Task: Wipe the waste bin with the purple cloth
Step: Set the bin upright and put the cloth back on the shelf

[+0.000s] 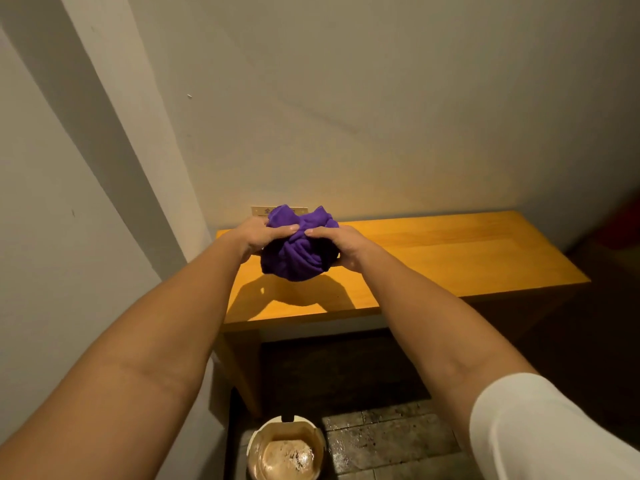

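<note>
A bunched purple cloth (298,249) is held up just above the left end of a wooden table. My left hand (258,234) grips its left side and my right hand (341,244) grips its right side, thumbs meeting on top. The small round waste bin (255,441) stands on the floor far below my arms, near the bottom edge of the view. Its top is open and the pale inside bottom shows. The cloth is well above and apart from the bin.
The wooden table (450,251) runs to the right along the wall, with one leg (242,368) just above the bin. A white wall (69,237) closes the left side. A small plate (258,211) is fixed on the wall behind the cloth. Tiled floor (388,441) lies right of the bin.
</note>
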Available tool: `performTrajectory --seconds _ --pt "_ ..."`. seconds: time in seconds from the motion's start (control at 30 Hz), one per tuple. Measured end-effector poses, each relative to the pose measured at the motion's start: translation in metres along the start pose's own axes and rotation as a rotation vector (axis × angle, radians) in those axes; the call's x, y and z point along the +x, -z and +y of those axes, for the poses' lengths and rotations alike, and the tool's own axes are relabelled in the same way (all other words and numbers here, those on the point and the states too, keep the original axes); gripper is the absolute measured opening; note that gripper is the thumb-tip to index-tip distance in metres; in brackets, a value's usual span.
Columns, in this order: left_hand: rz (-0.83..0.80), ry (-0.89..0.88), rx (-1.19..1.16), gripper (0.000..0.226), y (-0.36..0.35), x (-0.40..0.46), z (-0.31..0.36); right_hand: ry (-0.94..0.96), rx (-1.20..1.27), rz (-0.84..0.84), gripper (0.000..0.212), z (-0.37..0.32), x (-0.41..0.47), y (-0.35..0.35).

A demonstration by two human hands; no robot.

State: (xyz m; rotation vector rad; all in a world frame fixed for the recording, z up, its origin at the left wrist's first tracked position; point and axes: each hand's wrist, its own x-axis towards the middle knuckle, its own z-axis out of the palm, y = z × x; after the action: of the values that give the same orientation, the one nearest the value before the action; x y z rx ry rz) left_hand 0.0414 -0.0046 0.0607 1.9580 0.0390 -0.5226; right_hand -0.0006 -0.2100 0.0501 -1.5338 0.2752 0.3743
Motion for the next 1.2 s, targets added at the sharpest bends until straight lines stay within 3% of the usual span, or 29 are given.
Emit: performTrajectory --seconds 0.13,0.33,0.47,0.57,0.7,0.83,0.87,0.97,1.0,1.1,1.2 --pt "-0.051 0.035 -0.061 0.068 -0.005 -0.010 0.000 -0.003 0.131 -0.031 0.054 -0.006 0.005 0.002" --pt "0.022 0.103 -0.500 0.044 -0.021 -0.011 -0.019 -0.022 0.241 0.080 0.050 0.000 0.008 0.004" --pt "0.133 0.134 -0.634 0.066 -0.026 -0.006 -0.033 -0.073 0.294 0.323 0.046 0.021 0.017 0.009" --pt "0.185 0.134 -0.693 0.074 -0.027 -0.001 -0.040 -0.099 0.330 0.366 0.050 0.035 0.022 0.015" --pt "0.198 0.118 -0.786 0.073 -0.027 0.002 -0.038 -0.176 0.221 0.391 0.037 0.049 0.024 0.017" --pt "0.148 0.068 -0.820 0.069 -0.024 0.002 -0.025 -0.159 -0.092 0.597 0.043 0.062 0.017 0.012" --pt "0.127 0.061 -0.835 0.067 -0.024 0.001 -0.022 -0.163 -0.052 0.550 0.049 0.063 0.015 0.009" --pt "0.058 0.057 -0.896 0.062 -0.030 -0.004 -0.015 -0.214 0.282 0.086 0.067 0.060 0.007 -0.008" --pt "0.044 0.060 -0.906 0.061 -0.033 -0.006 -0.015 -0.196 0.357 0.003 0.072 0.059 0.008 -0.013" --pt "0.004 0.082 -0.944 0.059 -0.036 -0.009 -0.023 -0.098 0.418 0.006 0.076 0.056 0.016 -0.017" --pt "0.001 0.119 -0.919 0.055 -0.030 -0.008 -0.040 -0.068 0.439 0.080 0.055 0.054 0.023 -0.007"
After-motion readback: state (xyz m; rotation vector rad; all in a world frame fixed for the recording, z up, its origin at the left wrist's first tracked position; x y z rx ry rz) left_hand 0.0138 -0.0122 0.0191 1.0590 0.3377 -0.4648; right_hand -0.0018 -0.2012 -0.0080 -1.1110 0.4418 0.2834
